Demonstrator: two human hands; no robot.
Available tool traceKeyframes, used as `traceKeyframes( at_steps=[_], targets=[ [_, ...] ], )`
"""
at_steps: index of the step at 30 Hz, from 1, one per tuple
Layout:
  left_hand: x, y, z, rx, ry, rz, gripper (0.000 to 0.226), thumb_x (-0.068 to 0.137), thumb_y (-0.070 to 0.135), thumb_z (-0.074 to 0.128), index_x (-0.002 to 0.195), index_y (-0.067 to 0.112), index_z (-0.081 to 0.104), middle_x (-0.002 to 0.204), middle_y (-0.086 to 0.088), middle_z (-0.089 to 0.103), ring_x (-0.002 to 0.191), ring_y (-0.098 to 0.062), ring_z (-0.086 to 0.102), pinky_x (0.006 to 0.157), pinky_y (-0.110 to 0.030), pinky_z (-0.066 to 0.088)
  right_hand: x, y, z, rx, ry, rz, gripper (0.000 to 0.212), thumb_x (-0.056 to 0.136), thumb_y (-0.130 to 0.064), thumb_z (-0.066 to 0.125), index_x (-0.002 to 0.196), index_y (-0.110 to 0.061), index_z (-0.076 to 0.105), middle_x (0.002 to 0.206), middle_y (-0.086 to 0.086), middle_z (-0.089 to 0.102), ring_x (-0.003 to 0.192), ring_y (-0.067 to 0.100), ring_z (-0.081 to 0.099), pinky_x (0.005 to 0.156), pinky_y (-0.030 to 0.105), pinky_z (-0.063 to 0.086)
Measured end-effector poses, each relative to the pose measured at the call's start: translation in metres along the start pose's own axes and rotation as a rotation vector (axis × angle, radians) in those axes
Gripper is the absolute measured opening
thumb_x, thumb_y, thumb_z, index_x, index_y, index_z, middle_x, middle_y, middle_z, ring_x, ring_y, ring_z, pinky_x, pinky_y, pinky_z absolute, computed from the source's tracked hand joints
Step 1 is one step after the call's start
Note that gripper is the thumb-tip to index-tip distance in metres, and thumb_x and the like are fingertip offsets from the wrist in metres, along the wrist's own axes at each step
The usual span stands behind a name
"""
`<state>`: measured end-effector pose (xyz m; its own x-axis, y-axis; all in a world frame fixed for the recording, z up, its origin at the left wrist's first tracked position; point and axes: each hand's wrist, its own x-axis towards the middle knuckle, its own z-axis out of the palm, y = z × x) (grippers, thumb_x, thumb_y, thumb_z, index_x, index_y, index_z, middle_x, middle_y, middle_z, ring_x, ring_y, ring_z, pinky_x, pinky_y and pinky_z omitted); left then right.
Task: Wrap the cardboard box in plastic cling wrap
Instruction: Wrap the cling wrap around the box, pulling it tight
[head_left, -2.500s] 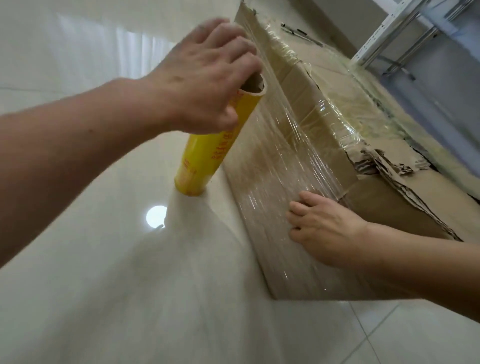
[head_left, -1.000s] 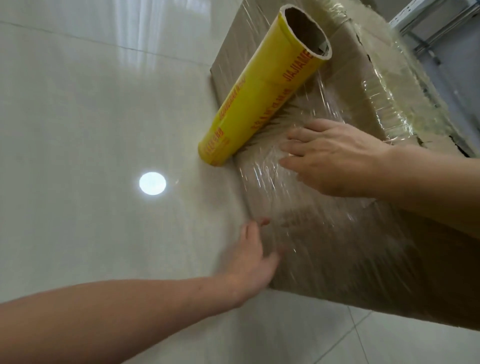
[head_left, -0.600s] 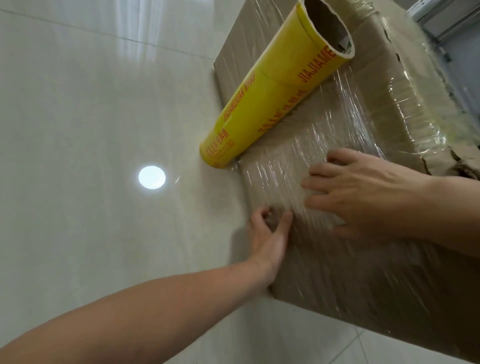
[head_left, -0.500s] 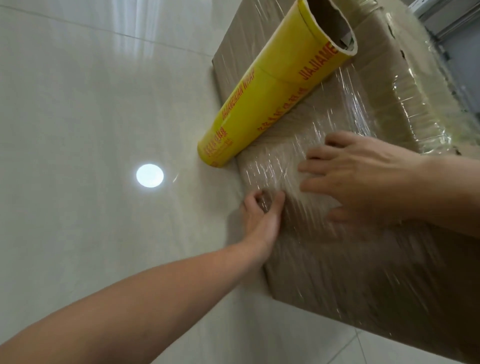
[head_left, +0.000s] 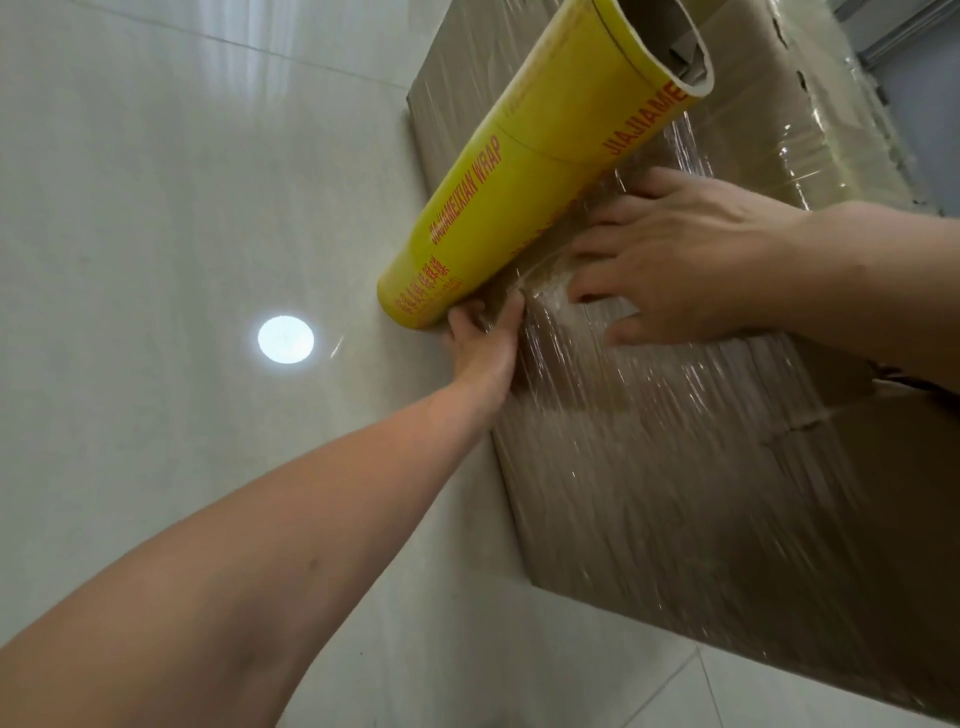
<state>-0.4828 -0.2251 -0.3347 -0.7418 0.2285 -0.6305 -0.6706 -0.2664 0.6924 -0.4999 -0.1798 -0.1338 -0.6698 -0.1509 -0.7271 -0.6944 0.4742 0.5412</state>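
One cardboard box (head_left: 717, 509), one yellow roll of cling wrap (head_left: 530, 171), and two bare hands at work on them. The box sits on the floor (head_left: 156, 208) and takes up the right of the scene, with its long side facing the person.

The roll leans tilted against that side. Its lower end is down by the floor at the box's foot, and its open upper end rises past the top edge. The left hand (head_left: 485, 345) reaches in low, just beside the roll's lower end, at the box's bottom edge. Its fingers and thumb are bent close together, with bunched cling film (head_left: 649, 400) between them. I cannot tell whether it pinches the film or only presses it to the cardboard. The right hand (head_left: 691, 260) lies wide and flat on the wrapped side, fingers spread and straight, their tips near the roll.

Left of the box the floor runs open and broad. The box's near corner juts toward the person, beside a tile joint.

The floor is pale glossy tile with one round spot of reflected light (head_left: 285, 339). The box is brown cardboard, rough and torn along its right-hand seam. The film over it is clear, creased and streaked with shine. The roll is a smooth yellow tube with red lettering and a hollow brown core.
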Motion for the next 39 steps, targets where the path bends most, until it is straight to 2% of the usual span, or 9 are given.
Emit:
traceKeyframes(
  at_steps=[6, 9, 11, 13, 16, 21, 26, 33, 39],
  targets=[
    [0.003, 0.003, -0.002, 0.046, -0.004, 0.026, 0.041, 0.083, 0.050, 0.061, 0.105, 0.024, 0.038, 0.125, -0.009, 0.047, 0.111, -0.025, 0.052, 0.099, -0.042, 0.042, 0.007, 0.002, 0.001, -0.006, 0.030, 0.042, 0.044, 0.090, -0.057, 0.034, 0.131, -0.041, 0.042, 0.136, -0.016, 0.042, 0.130, 0.015, 0.033, 0.103, 0.035, 0.027],
    [-0.004, 0.013, -0.006, 0.048, -0.034, -0.008, 0.038, 0.088, 0.045, 0.059, 0.107, 0.020, 0.038, 0.117, -0.007, 0.051, 0.087, -0.018, 0.056, 0.061, -0.022, 0.053, 0.010, 0.002, 0.002, -0.004, 0.047, 0.044, 0.038, 0.093, -0.052, 0.034, 0.128, -0.042, 0.046, 0.133, -0.017, 0.045, 0.129, 0.014, 0.034, 0.105, 0.035, 0.026],
    [-0.012, 0.022, -0.009, 0.068, -0.083, -0.039, 0.034, 0.093, 0.039, 0.054, 0.114, 0.017, 0.038, 0.103, -0.004, 0.051, 0.067, -0.009, 0.048, 0.034, -0.011, 0.040, 0.011, 0.002, 0.000, 0.006, 0.029, 0.049, 0.036, 0.095, -0.048, 0.033, 0.128, -0.041, 0.047, 0.135, -0.017, 0.045, 0.130, 0.015, 0.034, 0.107, 0.036, 0.026],
    [-0.023, 0.032, -0.013, 0.112, -0.144, -0.039, 0.037, 0.097, 0.034, 0.047, 0.128, 0.016, 0.039, 0.104, 0.002, 0.049, 0.064, -0.002, 0.042, 0.028, -0.009, 0.032, 0.013, 0.003, -0.002, 0.013, 0.004, 0.060, 0.037, 0.096, -0.045, 0.033, 0.129, -0.039, 0.048, 0.136, -0.016, 0.045, 0.131, 0.016, 0.034, 0.109, 0.038, 0.025],
    [-0.039, 0.047, -0.015, 0.175, -0.199, 0.001, 0.038, 0.100, 0.027, 0.043, 0.136, 0.014, 0.040, 0.110, 0.006, 0.044, 0.075, 0.002, 0.043, 0.049, -0.015, 0.034, 0.013, 0.006, -0.006, 0.093, 0.032, 0.070, 0.032, 0.097, -0.039, 0.035, 0.125, -0.036, 0.051, 0.130, -0.012, 0.052, 0.126, 0.017, 0.042, 0.108, 0.040, 0.030],
    [-0.061, 0.063, -0.017, 0.217, -0.123, 0.014, 0.023, 0.096, 0.023, 0.052, 0.118, 0.024, 0.048, 0.111, 0.005, 0.047, 0.104, -0.010, 0.041, 0.087, -0.023, 0.031, 0.008, 0.011, -0.011, 0.324, 0.026, 0.102, 0.032, 0.093, -0.016, 0.046, 0.122, -0.023, 0.056, 0.122, -0.001, 0.057, 0.112, 0.024, 0.054, 0.095, 0.039, 0.047],
    [-0.111, 0.078, -0.051, 0.270, -0.026, -0.193, 0.035, 0.093, 0.030, 0.055, 0.125, 0.020, 0.046, 0.120, 0.002, 0.047, 0.116, -0.017, 0.047, 0.095, -0.032, 0.039, -0.019, 0.015, -0.017, 0.533, 0.114, 0.146, 0.036, 0.092, -0.009, 0.041, 0.124, -0.014, 0.054, 0.130, 0.004, 0.052, 0.120, 0.027, 0.049, 0.097, 0.040, 0.045],
    [-0.207, 0.158, -0.095, 0.285, 0.098, -0.377, 0.035, 0.093, 0.025, 0.056, 0.126, 0.012, 0.050, 0.115, 0.000, 0.048, 0.106, -0.017, 0.048, 0.097, -0.034, 0.041, -0.104, 0.031, -0.065, 1.050, -0.030, 0.191, 0.058, 0.093, 0.002, 0.033, 0.148, -0.016, 0.026, 0.156, 0.002, 0.023, 0.142, 0.018, 0.022, 0.111, 0.022, 0.016],
    [-0.242, 0.276, -0.103, 0.435, 0.054, -0.310, 0.007, 0.094, 0.024, 0.053, 0.097, 0.017, 0.054, 0.107, -0.002, 0.053, 0.101, -0.020, 0.049, 0.094, -0.033, 0.041, -0.141, 0.062, -0.119, 1.698, -0.108, 0.472, 0.047, 0.099, -0.016, 0.039, 0.145, -0.013, 0.031, 0.148, 0.005, 0.038, 0.134, 0.021, 0.037, 0.108, 0.032, 0.030]
  ],
)
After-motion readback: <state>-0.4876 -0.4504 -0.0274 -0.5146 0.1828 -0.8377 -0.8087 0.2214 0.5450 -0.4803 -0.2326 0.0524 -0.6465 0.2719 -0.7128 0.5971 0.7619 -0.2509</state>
